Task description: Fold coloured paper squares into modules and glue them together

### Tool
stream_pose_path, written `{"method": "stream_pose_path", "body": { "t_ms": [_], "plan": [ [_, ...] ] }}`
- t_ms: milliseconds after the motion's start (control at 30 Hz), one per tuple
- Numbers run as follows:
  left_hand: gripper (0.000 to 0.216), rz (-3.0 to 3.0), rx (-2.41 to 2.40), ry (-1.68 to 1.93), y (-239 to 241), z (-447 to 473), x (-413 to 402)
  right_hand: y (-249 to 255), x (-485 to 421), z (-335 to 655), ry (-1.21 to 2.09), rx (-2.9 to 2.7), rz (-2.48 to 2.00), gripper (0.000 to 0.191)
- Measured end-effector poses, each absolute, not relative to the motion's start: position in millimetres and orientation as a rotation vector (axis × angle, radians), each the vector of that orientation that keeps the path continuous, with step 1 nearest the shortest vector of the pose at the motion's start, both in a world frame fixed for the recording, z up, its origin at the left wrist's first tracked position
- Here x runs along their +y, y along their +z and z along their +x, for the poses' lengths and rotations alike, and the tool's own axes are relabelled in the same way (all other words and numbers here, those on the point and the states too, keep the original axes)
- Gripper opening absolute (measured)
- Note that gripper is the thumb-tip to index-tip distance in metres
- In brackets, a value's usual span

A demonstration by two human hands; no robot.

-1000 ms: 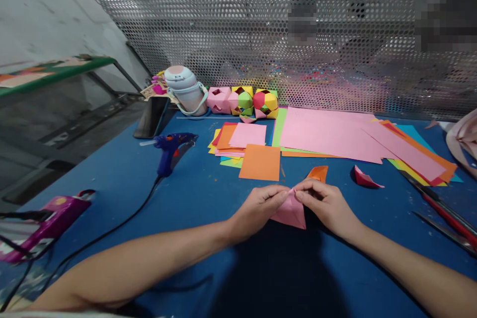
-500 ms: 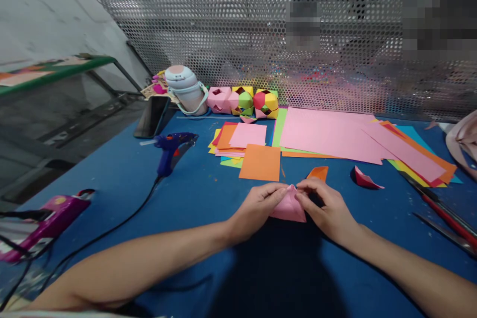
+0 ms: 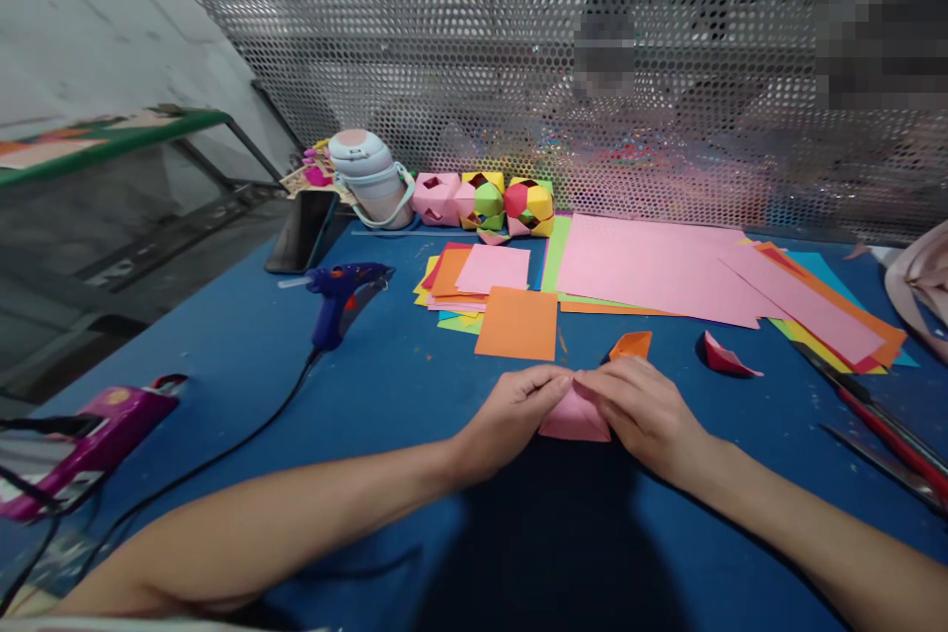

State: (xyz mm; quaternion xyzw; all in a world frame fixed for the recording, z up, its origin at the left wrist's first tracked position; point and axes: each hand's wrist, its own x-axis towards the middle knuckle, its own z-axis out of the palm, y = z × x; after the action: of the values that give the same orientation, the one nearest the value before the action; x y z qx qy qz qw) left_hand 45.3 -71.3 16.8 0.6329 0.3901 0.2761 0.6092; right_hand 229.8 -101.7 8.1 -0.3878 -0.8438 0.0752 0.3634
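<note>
A: Where's the pink folded paper (image 3: 576,420)?
B: Between the two hands, over the blue worktop (image 3: 370,474). I can't tell whether it touches the surface.
A: And the grip?
B: The left hand (image 3: 511,415) pinches its left side, thumb on top. The right hand (image 3: 652,410) lays its fingers over the top corner; its thumb is mostly hidden, so I can't tell if it pinches.
A: What could spoil things?
B: A loose left pinch might let the layers slide, and the crease would run crooked. Pressing too hard at that corner could crumple it.
A: Anything nearby?
B: The orange folded piece (image 3: 633,346) sits just beyond the right knuckles; a careless push could flatten it. And the left forearm might snag the cord (image 3: 256,434), dragging the glue gun (image 3: 337,301).
</note>
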Motion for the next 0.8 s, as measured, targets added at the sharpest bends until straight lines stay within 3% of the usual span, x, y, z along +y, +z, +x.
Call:
{"method": "stream_pose_path", "body": {
  "t_ms": [200,633,800],
  "plan": [
    [0.03,1.452,0.898,0.639,17,45,-71,13,-101,234,-0.129,-2.416,-1.005,0.027],
    [0.031,1.517,0.896,0.622,18,45,-72,22,-103,228,-0.249,-2.547,-1.027,0.029],
    [0.031,1.503,0.929,0.618,20,46,-73,17,-103,227,-0.038,-2.373,-1.157,0.021]
  ]
}}
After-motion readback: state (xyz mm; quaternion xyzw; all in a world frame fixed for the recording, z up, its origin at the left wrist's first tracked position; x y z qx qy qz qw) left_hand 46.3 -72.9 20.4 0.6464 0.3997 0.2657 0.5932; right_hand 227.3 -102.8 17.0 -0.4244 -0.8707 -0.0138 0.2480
